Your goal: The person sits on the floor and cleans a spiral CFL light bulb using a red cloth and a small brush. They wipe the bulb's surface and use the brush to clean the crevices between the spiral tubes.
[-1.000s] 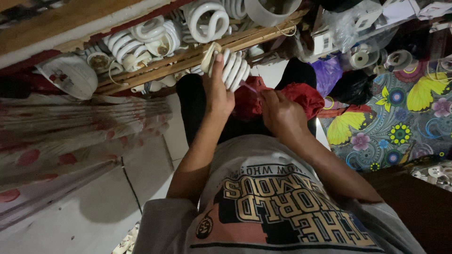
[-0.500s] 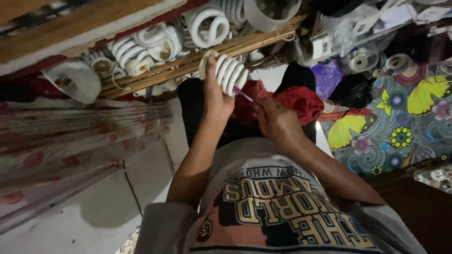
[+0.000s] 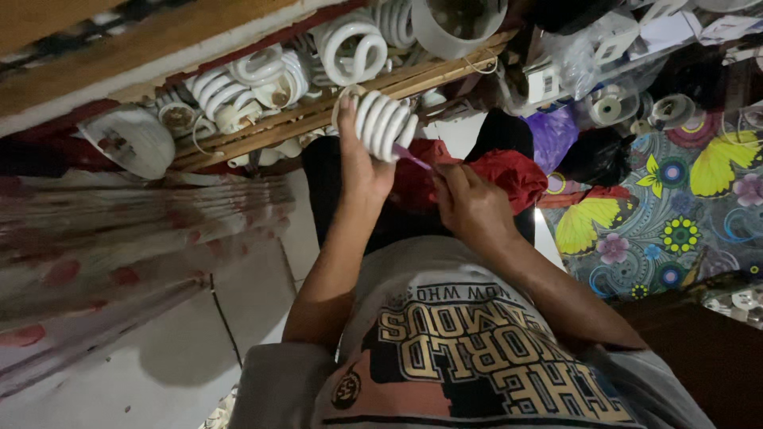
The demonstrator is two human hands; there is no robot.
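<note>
White spiral lamp bulb (image 3: 385,123): gripped in left hand (image 3: 362,163), held up before wooden crate (image 3: 334,115) of like bulbs. Right hand (image 3: 469,206): closed on slim purple-handled tool (image 3: 413,157), tip at bulb's base. Advice: steady the bulb by its base, not the glass coils; press the tip lightly, squarely.

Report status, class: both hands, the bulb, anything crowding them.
Left hand grips spiral bulb. Right hand holds thin purple tool to its base. Red cloth beneath; more bulbs on the wooden rack close behind.
</note>
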